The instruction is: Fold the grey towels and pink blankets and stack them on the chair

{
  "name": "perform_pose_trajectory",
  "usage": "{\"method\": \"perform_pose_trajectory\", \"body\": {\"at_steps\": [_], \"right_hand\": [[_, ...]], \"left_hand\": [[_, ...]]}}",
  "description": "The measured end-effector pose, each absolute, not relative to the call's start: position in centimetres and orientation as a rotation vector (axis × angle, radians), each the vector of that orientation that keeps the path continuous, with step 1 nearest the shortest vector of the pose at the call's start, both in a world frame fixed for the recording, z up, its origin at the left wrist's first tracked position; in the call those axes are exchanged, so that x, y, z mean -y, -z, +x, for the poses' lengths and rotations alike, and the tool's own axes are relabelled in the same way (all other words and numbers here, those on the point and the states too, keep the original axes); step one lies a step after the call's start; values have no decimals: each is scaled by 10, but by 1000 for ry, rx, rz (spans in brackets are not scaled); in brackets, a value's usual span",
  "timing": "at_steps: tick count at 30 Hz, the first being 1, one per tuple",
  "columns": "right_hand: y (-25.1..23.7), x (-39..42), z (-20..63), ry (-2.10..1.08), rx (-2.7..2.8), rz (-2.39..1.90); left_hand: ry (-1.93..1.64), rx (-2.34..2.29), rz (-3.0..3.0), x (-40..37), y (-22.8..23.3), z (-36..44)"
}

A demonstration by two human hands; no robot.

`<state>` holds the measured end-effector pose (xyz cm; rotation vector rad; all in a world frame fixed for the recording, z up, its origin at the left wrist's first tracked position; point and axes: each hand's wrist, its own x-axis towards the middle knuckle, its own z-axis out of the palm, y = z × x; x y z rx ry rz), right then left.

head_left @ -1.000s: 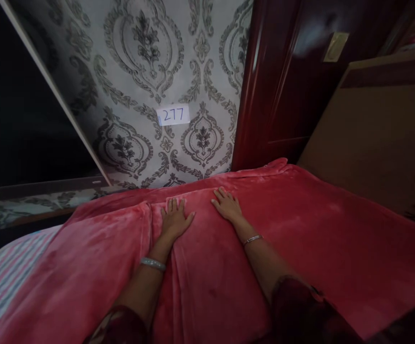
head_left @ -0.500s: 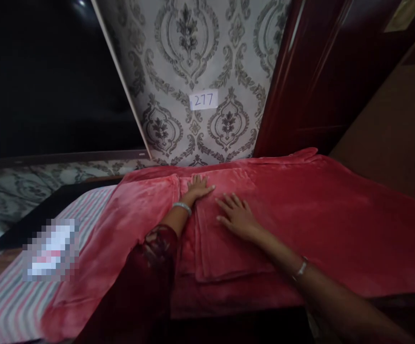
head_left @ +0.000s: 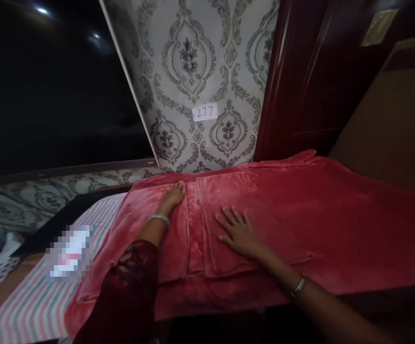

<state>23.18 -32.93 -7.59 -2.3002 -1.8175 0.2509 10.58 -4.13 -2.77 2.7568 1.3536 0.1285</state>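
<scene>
A plush red blanket (head_left: 322,220) lies spread over a bed, folded into layers near its middle. My left hand (head_left: 174,194) rests flat on the blanket near its far edge, fingers together, a silver bangle on the wrist. My right hand (head_left: 238,232) lies palm down with fingers spread on the folded layer, a bracelet on that wrist too. Neither hand grips anything.
A striped sheet (head_left: 31,306) shows at the left under the blanket. Patterned wallpaper (head_left: 200,71) with a label reading 277 (head_left: 204,112) stands behind the bed. A dark red wooden door (head_left: 308,86) and a brown panel (head_left: 394,124) are at the right.
My left hand slid left along the blanket's far edge. My right hand shifted slightly nearer on the folded layer. The view moved a little.
</scene>
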Motion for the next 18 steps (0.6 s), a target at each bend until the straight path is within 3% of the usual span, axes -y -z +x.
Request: {"method": "perform_pose_trajectory", "body": {"at_steps": [3, 10, 18], "right_hand": [[60, 324, 213, -306, 1830, -2241], [48, 304, 142, -520, 2317, -1515], [69, 312, 136, -667, 2294, -1495]], "left_hand": [[-44, -1328, 2777, 38, 36, 112], [39, -1200, 2848, 21, 42, 108], [-84, -1189, 2800, 25, 67, 106]]}}
